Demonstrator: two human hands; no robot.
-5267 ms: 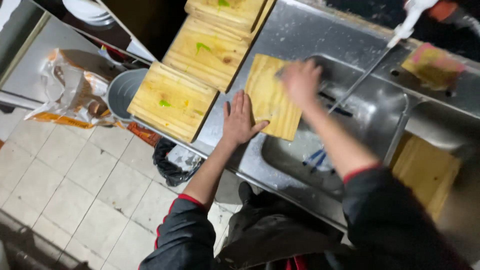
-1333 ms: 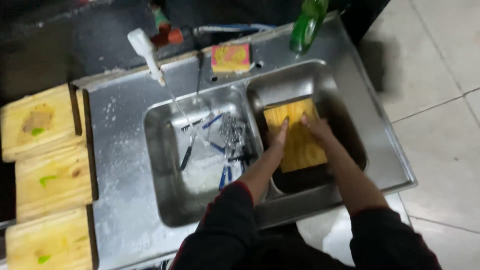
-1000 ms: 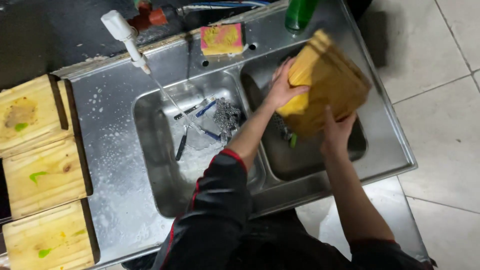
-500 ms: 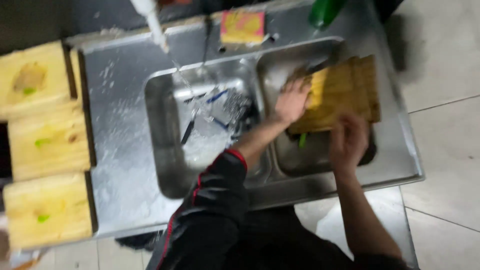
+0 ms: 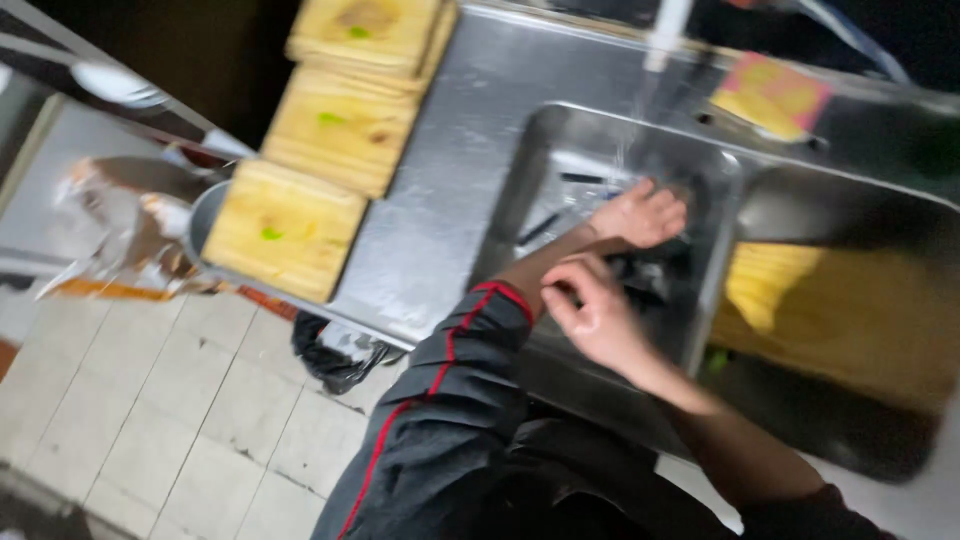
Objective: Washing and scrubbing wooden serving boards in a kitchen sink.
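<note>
Change from half a second ago: both my hands have come off the wooden cutting board (image 5: 850,320). It now lies by itself in the right basin, leaning on the divider, and the work has moved to the left basin (image 5: 560,150).

Largest first:
- Steel double sink (image 5: 450,180): brushed metal, wet, speckled with droplets on the left drainboard. Rounded rectangular basins.
- Board in the right basin: pale yellow wood, flat slab, ribbed-looking at its left end, though blur may cause that.
- Three more wooden boards (image 5: 340,130) stacked in a row on the far-left drainboard, same pale wood, each with a small green smear.
- Left hand (image 5: 645,215): down in the left basin under the running tap stream, fingers curled over something dark. Cannot tell whether it grips it.
- Right hand (image 5: 590,315): hovering over the near rim of the left basin, fingers loosely bent, nothing visibly in it.
- Sponge (image 5: 770,95): yellow and pink, soft block, on the far ledge behind the divider.
- Thin dark utensils (image 5: 545,225) on the left basin floor, too blurred to identify.
</note>
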